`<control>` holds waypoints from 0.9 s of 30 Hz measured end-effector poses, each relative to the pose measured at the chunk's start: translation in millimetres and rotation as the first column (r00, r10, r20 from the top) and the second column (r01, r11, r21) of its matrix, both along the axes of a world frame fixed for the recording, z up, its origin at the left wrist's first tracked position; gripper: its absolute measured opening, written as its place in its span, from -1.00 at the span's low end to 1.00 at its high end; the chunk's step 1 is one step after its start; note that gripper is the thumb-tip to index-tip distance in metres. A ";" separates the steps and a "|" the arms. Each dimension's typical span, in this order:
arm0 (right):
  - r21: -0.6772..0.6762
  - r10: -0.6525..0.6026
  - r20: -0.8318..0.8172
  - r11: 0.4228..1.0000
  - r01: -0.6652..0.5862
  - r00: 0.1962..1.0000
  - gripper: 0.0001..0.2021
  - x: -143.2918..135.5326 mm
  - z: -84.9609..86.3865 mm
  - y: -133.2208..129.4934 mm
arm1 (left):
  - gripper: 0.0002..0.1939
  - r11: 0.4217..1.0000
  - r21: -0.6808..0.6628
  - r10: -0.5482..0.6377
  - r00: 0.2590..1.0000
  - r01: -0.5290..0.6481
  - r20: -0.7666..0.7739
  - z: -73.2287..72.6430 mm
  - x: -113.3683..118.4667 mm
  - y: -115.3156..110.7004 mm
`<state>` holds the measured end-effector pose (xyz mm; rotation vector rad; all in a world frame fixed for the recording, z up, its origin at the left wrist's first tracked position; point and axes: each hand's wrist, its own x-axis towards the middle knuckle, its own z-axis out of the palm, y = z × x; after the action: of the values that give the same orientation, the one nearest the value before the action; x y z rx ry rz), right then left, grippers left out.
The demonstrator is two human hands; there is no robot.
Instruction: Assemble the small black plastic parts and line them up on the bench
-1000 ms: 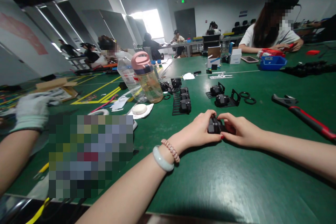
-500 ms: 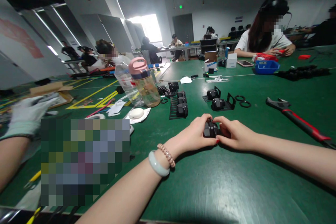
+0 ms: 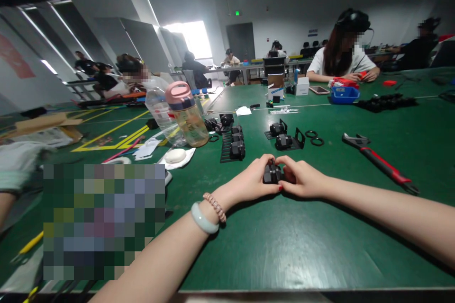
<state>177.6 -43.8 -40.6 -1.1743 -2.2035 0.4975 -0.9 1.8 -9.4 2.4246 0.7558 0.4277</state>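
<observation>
In the head view my left hand [image 3: 254, 179] and my right hand [image 3: 306, 178] meet over the green table. Between them is a black plastic fitting [image 3: 272, 173] with faceted, nut-like sides. Fingers and thumbs of both hands are closed around it, left and right, hiding part of its surface. Just beyond lie two similar black fittings on brackets [image 3: 284, 141], with two black rings [image 3: 316, 141] beside them. Further left, several more fittings [image 3: 237, 147] stand on a slotted black plate [image 3: 225, 150].
Adjustable pliers with red-black handles [image 3: 386, 165] lie at right. A pink-lidded bottle [image 3: 190, 120] and a clear plastic bottle [image 3: 164, 116] stand at left, near a white round case [image 3: 175, 155]. A co-worker's gloved hand [image 3: 16, 163] is at far left. A blue bin [image 3: 344, 95] sits beyond.
My view has turned slightly right, so the scene sits further left. Both my hands keep their grip on the black fitting. The co-worker's gloved hand is blurred and nearer the left edge.
</observation>
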 end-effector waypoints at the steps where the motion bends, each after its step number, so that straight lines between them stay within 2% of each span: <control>1: 0.006 -0.003 0.000 1.000 0.003 1.000 -0.57 0.1 0.0 0.3 | -0.47 1.000 0.000 -0.001 1.000 0.001 0.000 0.3 -0.1 -0.1; 27: -0.018 -0.028 -0.063 0.999 0.027 0.998 -0.60 -2.6 2.2 3.0 | -0.49 1.000 -0.009 0.004 1.000 -0.004 0.009 11.0 -2.2 -6.7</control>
<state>175.0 -40.9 -38.4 -1.1799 -2.1303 0.5364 -3.1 -4.9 1.6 2.4115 0.7577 0.4356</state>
